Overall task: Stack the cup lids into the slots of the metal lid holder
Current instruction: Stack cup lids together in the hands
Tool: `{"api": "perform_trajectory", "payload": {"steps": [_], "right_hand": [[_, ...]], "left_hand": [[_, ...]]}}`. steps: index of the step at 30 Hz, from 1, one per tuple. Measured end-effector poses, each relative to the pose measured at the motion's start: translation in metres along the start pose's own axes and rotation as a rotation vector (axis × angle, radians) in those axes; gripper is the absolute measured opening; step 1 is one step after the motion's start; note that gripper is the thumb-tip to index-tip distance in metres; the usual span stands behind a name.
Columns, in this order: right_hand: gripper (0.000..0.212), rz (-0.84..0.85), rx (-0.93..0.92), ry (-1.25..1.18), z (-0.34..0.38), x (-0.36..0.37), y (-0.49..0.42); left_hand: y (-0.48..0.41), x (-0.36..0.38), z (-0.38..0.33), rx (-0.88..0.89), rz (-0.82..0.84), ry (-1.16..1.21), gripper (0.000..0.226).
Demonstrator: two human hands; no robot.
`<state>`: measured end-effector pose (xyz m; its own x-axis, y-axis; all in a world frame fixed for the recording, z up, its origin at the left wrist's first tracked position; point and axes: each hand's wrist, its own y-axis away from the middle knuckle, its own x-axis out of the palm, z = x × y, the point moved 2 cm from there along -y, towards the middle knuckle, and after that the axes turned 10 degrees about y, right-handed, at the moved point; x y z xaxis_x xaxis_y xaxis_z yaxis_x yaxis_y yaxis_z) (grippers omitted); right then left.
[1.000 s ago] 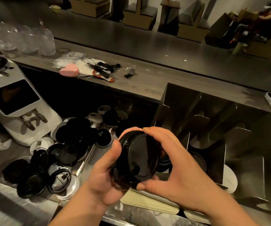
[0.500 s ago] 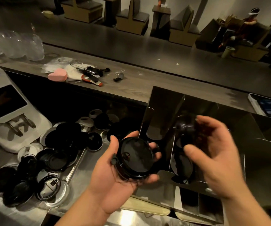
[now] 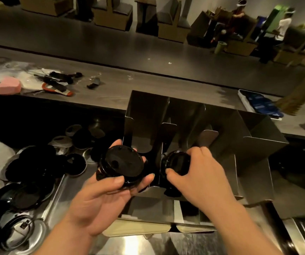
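No readable text anywhere; the phone (image 3: pixel 260 105) screen seems too blurred.

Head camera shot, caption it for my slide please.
Left hand holds stacked black lids; right hand grips another lid at a slot of the metal lid holder.

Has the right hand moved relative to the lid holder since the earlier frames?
Yes. The right hand, gripping black lids, has left the stack in the left hand and gone down into the lid holder.
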<state>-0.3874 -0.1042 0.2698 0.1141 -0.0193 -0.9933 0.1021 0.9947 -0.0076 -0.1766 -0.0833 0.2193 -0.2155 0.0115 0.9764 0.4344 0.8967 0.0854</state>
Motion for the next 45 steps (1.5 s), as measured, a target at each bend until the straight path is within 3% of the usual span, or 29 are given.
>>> {"api": "perform_trajectory", "payload": {"steps": [3,10,14,20,23,26,27,30,32,36,41,45], "right_hand": [[0.053,0.062,-0.006,0.145,0.012,0.003,-0.005],[0.051,0.023,-0.091,0.527,0.025,0.011,-0.022],[0.049,0.064,-0.115,0.613,0.022,0.027,-0.024],[0.028,0.098,-0.206,0.684,0.009,0.037,-0.024],[0.034,0.049,-0.149,0.571,0.007,0.029,-0.022],[0.031,-0.173,-0.159,0.175,0.005,0.003,-0.016],[0.031,-0.154,-0.196,-0.047,0.006,-0.007,-0.011],[0.04,0.204,-0.423,-0.533,0.021,-0.029,0.008],[0.046,0.337,-0.531,-0.557,0.029,-0.033,0.02],[0.062,0.291,-0.583,-0.479,0.033,-0.023,0.029],[0.076,0.393,-0.613,-0.505,0.041,-0.015,0.033],[0.067,0.139,-0.486,-0.452,0.041,-0.008,0.024]], "left_hand": [[-0.003,0.003,-0.001,0.131,-0.075,-0.123,0.097],[-0.002,0.003,-0.002,0.111,-0.108,-0.183,0.098],[-0.001,-0.002,-0.001,0.064,0.03,-0.176,0.101],[-0.002,-0.006,0.007,0.058,-0.077,-0.266,0.114],[-0.002,-0.003,0.006,0.023,-0.024,-0.26,0.096],[-0.001,-0.004,0.004,-0.014,0.041,-0.234,0.09],[0.0,-0.005,0.003,-0.031,0.047,-0.239,0.09],[0.004,-0.01,-0.001,-0.159,0.045,-0.248,0.081],[0.008,-0.01,-0.003,-0.265,0.12,-0.292,0.066],[0.015,-0.014,-0.004,-0.334,0.161,-0.376,0.066],[0.025,-0.018,-0.01,-0.357,0.186,-0.424,0.051],[0.025,-0.017,-0.013,-0.276,-0.029,-0.625,0.076]]}}
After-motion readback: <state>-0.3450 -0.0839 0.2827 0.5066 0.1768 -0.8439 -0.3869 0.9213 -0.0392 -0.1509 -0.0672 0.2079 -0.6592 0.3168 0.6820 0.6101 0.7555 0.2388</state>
